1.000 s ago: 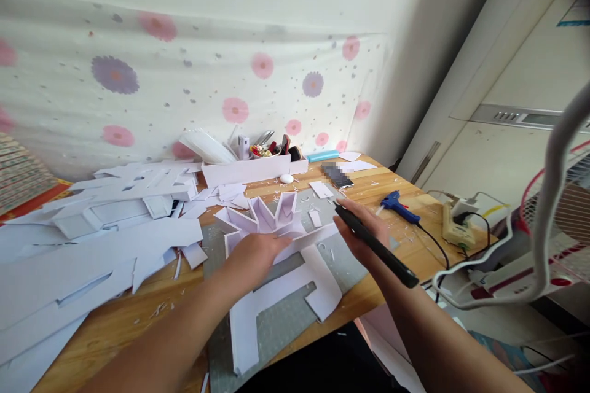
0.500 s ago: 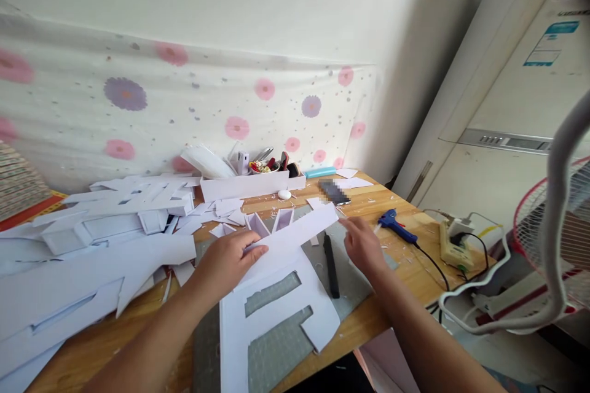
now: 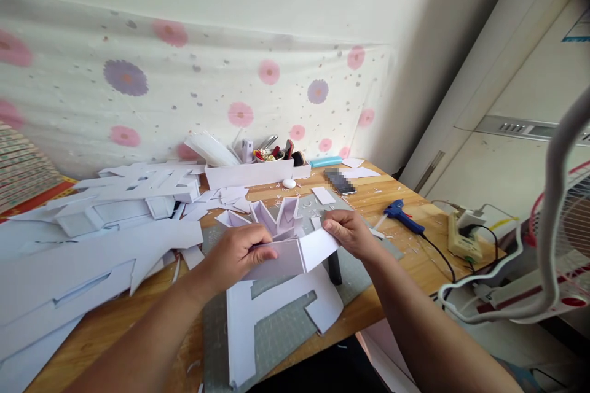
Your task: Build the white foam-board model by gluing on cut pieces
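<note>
A white foam board strip [image 3: 281, 261], bent at a crease near its middle, is held up between my two hands. My left hand [image 3: 244, 255] pinches its left part, thumb on the near face. Its right end is gripped by my right hand [image 3: 348, 233], thumb on top. Below the strip lies a white cut-out board shape [image 3: 242, 338] with slots, on the grey cutting mat [image 3: 281, 331]. A black utility knife [image 3: 335, 267] lies partly hidden under the strip's right end. Just behind the strip stand folded white board pieces [image 3: 279, 221].
White board pieces [image 3: 101, 270] pile up on the left. A white tray [image 3: 249, 174] of tools stands at the back, near a phone [image 3: 340, 181]. At right are a blue glue gun [image 3: 403, 216], a power strip [image 3: 463, 239] and a fan [image 3: 562, 227].
The strip, flat before, is now folded at a crease. My right hand has closed on its right end and come slightly left. The view has shifted a little.
</note>
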Available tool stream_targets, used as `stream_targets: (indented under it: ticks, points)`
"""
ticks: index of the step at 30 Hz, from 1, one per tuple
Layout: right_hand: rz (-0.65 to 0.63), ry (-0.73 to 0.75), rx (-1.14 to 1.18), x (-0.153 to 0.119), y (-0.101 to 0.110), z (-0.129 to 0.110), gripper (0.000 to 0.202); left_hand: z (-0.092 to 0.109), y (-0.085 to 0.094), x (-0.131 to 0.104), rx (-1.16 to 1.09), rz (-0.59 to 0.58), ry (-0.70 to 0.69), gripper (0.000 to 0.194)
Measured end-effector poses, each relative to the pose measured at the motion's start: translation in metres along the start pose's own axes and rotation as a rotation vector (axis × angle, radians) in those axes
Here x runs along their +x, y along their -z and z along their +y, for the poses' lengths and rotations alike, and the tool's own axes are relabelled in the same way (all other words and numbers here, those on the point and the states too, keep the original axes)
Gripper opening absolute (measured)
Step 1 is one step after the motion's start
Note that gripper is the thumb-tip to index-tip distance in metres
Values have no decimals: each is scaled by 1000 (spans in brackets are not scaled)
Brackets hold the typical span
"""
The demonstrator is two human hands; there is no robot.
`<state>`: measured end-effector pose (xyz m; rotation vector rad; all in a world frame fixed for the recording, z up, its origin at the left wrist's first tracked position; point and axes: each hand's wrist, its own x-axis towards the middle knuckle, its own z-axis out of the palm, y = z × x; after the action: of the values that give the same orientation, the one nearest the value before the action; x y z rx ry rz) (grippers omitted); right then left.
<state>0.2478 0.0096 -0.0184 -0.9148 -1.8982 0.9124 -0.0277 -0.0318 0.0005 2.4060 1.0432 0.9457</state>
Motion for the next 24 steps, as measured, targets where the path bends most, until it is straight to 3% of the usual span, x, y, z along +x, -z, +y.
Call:
stream_targets:
  ticks: [6, 8, 10, 13, 15, 17, 20, 22, 24]
  points:
    - [-127, -39, 250, -7, -9, -6, 48, 8, 5, 1, -84, 99, 69, 57]
    - [-97, -46, 265, -8, -8, -5, 44, 5, 6, 2, -70, 113, 89, 53]
    - [14, -45, 258, -8, -6, 0, 41, 3, 6, 2, -55, 138, 118, 48]
    - [299, -37, 221, -4, 2, 14, 42, -2, 9, 4, -10, 224, 226, 43]
    - [483, -67, 92, 0, 12, 27, 42, -6, 11, 5, 19, 274, 298, 41]
    - [559, -182, -208, 2, 22, 40, 37, -11, 12, 5, 7, 304, 349, 39]
    - [437, -424, -693, 0, 35, 61, 27, -16, 9, 4, -101, 338, 394, 34]
    - [326, -509, -823, -5, 42, 72, 29, -17, 7, 4, -212, 337, 417, 32]
    - [296, -536, -873, -12, 55, 81, 31, -16, 6, 4, -354, 345, 461, 34]
